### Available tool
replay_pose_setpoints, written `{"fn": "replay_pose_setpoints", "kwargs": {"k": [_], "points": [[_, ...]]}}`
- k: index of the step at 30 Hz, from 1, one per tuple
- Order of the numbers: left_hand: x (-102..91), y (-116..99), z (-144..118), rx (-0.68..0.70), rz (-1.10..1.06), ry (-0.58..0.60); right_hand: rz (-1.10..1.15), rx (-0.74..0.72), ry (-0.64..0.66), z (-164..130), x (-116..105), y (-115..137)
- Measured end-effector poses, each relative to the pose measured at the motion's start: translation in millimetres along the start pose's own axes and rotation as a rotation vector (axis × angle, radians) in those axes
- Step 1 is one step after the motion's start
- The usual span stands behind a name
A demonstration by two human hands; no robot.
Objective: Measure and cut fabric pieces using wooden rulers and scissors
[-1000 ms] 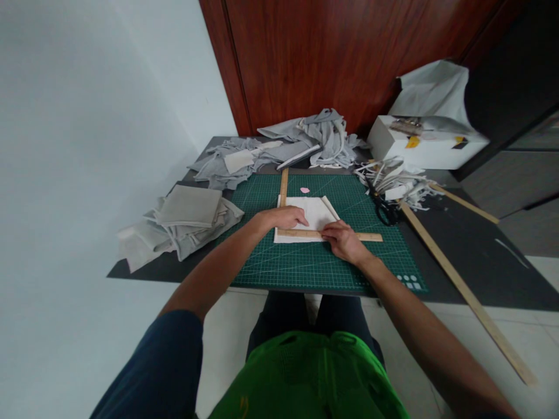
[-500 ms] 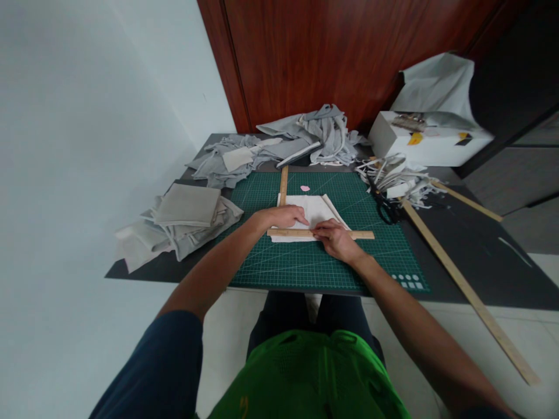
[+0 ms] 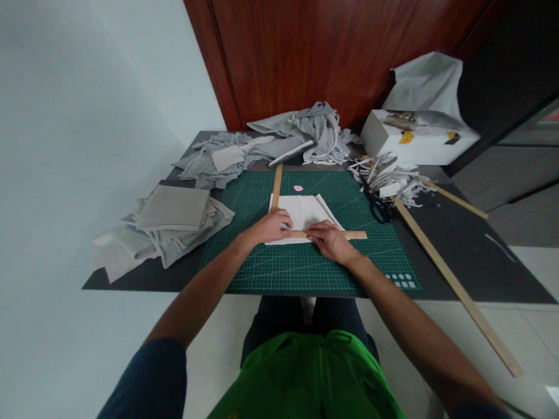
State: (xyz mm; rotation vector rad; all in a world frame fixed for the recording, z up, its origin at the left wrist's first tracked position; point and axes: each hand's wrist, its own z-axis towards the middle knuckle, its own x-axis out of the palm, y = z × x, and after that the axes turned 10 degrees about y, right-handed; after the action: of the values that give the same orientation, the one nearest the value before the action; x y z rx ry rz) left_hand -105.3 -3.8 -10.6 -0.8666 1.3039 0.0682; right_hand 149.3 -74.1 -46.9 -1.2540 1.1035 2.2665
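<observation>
A piece of white fabric lies on the green cutting mat, with a wooden ruler across its near edge. My left hand is at the ruler's left part, fingers curled and thumb against the wood. Close by, my right hand has its fingertips pinched together on the middle of the ruler; whether fabric is caught under them is hidden. A second wooden strip runs away from me over the fabric's left side. Beyond the fabric sits a small pink piece.
Folded grey cloth is stacked at the left, and crumpled grey cloth lies at the back. Black scissors and pale strips are on the right. A long wooden stick overhangs the table's front edge. A white box stands behind.
My left hand has moved from the middle of the fabric left and nearer, onto the ruler's left part. My right hand stays at the ruler. The whole view has shifted slightly.
</observation>
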Motion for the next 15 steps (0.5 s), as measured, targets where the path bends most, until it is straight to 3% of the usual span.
{"fn": "replay_pose_setpoints", "kwargs": {"k": [5, 15], "points": [[5.9, -4.0, -3.3, -0.006, 0.012, -0.013, 0.005, -0.018, 0.007, -10.6, -15.2, -14.7], [7.2, -11.3, -12.7, -0.034, 0.018, -0.068, -0.043, 0.124, -0.072, -51.5, -44.0, -49.3]]}}
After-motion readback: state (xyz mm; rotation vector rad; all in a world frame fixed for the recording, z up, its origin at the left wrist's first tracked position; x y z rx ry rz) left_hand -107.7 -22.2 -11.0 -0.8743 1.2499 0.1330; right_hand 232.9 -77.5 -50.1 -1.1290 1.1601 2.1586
